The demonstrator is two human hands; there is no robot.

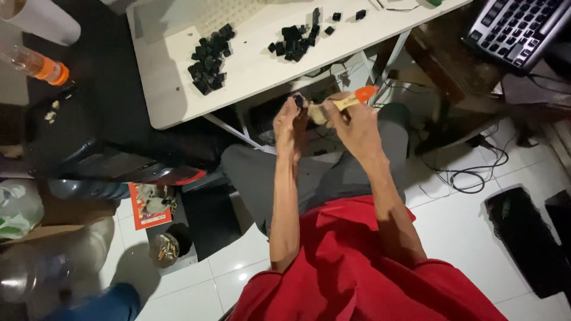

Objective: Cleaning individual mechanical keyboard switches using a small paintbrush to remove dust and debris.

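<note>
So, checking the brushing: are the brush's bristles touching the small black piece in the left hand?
Cannot tell: in the head view, brush and small black piece sit close, the meeting point blurred.

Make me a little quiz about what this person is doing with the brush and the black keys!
1. True or false: the right hand holds a brush with an orange-tipped handle.
2. What small thing does the left hand hold up to the brush? A) a black keycap B) a spoon C) a coin
3. How many main piles of keycaps lie on the white table?

Key
1. True.
2. A, a black keycap.
3. Two: a left pile and a right pile, with a few loose caps beside them.
</note>
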